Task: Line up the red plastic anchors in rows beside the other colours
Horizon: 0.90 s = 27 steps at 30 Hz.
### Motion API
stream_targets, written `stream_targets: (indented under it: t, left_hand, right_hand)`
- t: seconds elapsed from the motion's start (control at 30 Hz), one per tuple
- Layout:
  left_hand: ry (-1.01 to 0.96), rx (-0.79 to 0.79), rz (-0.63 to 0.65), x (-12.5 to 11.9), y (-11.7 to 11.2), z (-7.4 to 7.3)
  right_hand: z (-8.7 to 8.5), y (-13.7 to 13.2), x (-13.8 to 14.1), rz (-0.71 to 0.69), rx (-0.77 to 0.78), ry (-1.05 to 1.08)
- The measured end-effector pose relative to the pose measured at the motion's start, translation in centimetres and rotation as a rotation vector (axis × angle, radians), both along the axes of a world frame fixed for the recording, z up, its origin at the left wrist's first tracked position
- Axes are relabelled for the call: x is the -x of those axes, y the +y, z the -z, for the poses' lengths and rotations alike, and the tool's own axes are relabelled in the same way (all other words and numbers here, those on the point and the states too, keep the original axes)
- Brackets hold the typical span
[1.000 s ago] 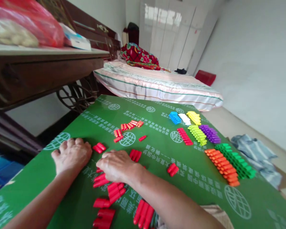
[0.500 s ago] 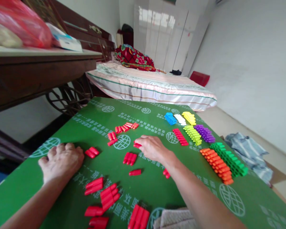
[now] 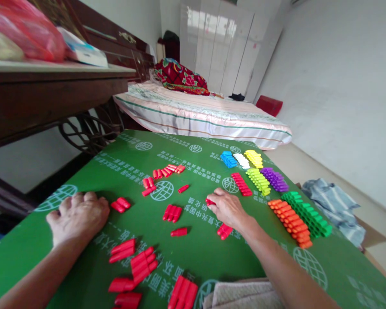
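My right hand (image 3: 227, 207) rests near the middle of the green board (image 3: 199, 253), its fingers pinched on a small red piece (image 3: 209, 201). My left hand (image 3: 78, 216) lies on the board at the left with its fingers curled under; nothing shows in it. Loose red pieces (image 3: 172, 213) lie scattered between and in front of both hands, with a pair (image 3: 224, 230) just under my right wrist. A tidy row of red pieces (image 3: 241, 184) stands beyond my right hand.
Sorted rows stand at the right: blue (image 3: 228, 159), white (image 3: 243, 161), yellow (image 3: 254, 158), lime (image 3: 259, 181), purple (image 3: 275, 180), orange (image 3: 291, 222), green (image 3: 307, 214). A dark wooden table (image 3: 51, 92) overhangs the left. A bed (image 3: 199, 113) lies behind. Cloth (image 3: 241, 294) lies at the near edge.
My right hand left the pile near me, reached out to a red piece mid-board, then moved right with it pinched. My left hand stayed put.
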<state>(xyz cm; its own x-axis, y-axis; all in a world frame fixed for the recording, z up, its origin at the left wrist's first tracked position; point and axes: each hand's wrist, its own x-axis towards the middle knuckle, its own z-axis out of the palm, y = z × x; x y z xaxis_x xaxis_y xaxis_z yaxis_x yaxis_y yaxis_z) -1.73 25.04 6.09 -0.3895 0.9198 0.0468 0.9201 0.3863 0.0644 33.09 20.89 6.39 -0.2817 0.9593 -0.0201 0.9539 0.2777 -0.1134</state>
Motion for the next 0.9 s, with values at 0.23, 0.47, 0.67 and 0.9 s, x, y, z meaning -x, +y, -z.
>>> stream_targets:
  t: [0.23, 0.47, 0.67, 0.9]
  left_hand:
    - [0.012, -0.002, -0.006, 0.0, 0.1, 0.1]
    - [0.015, -0.015, -0.005, 0.2, 0.0, 0.3]
    - [0.028, -0.025, 0.006, 0.7, 0.3, 1.1]
    - [0.031, -0.017, 0.009, 0.8, 0.3, 1.1]
  right_hand:
    - [1.0, -0.3, 2.2, 0.181, -0.031, -0.019]
    - [1.2, 1.0, -0.6, 0.264, -0.059, 0.161]
    - [1.5, 4.7, -7.4, 0.468, -0.226, 0.247]
    - [2.2, 7.2, -11.2, 0.523, -0.195, 0.276]
